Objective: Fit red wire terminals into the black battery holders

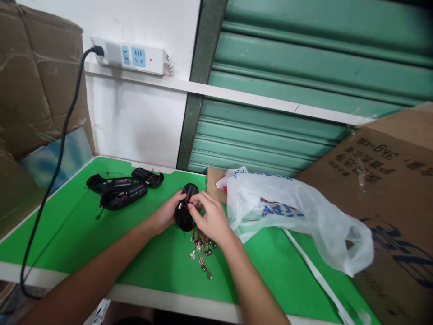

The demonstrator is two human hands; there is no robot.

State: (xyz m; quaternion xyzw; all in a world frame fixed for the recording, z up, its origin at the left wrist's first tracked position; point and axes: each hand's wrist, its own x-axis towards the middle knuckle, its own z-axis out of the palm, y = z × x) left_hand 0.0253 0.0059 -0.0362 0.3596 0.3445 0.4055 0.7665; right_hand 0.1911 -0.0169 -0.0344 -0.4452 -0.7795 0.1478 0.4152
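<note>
My left hand (168, 211) is wrapped round the side of a black plastic housing (184, 217), which stands tilted over the green tabletop. Thin red wires cross its open face. Over that face my right hand (210, 215) is closed, thumb and fingertips pinched at the red wire (187, 199). Whatever else lies between the fingertips is too small to make out. Below the right hand lies a bunch of red wires with small metal contacts (199, 253) at their ends. Several similar black housings (123, 196) with wires rest at the back left.
On the right a white plastic bag (270, 203) lies beside a large cardboard box (389, 203). A white strip (314, 271) runs to the front edge. A black cable (64, 135) hangs on the left from a power strip (142, 58). More cardboard (40, 76) stands at left.
</note>
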